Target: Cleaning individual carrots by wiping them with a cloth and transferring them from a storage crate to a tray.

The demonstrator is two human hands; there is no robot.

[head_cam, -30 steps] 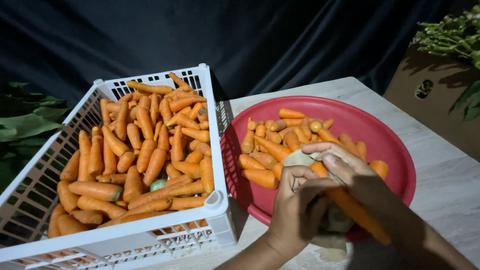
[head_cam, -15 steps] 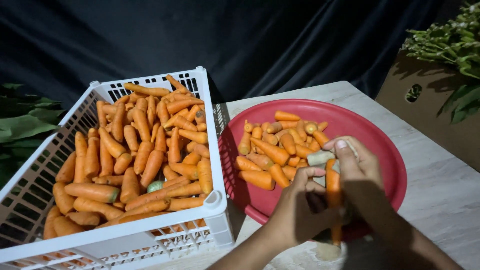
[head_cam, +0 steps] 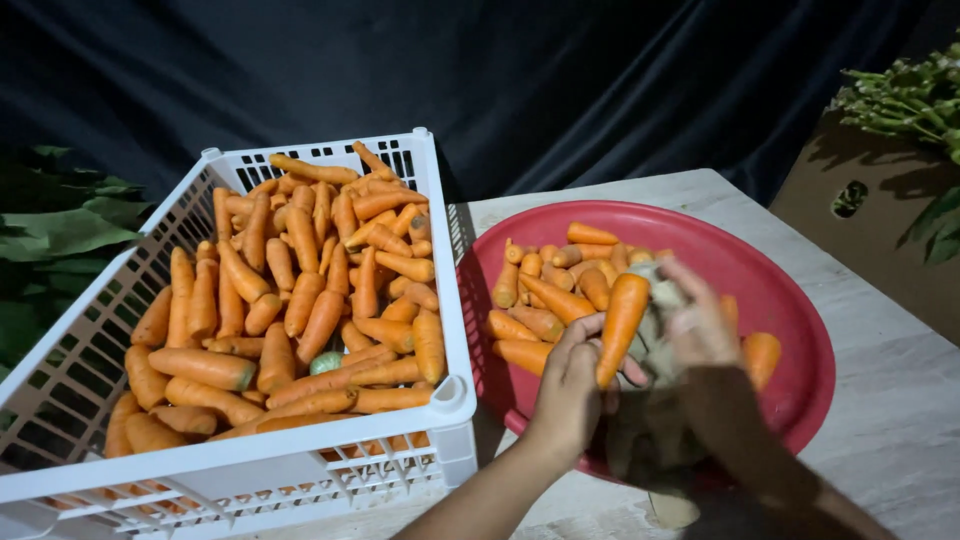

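From the head view, the left hand (head_cam: 568,380) has its fingers closed round the lower end of a carrot (head_cam: 620,322), and the right hand (head_cam: 700,325) presses a grubby cloth (head_cam: 655,345) against its far side, fingers curled on the cloth — how tight, I cannot tell through the blur. The carrot stands nearly upright over the near part of the red basin (head_cam: 790,300), thick end up, long axis tilting slightly right; it lies between the two hands, both touching it. More carrots rest in the basin behind. To the left, just beside the basin, a white slatted crate (head_cam: 445,300) is heaped with carrots. At far right stands a plain brown cardboard box (head_cam: 880,230) with an oval hand-hole — leafy greens on top.
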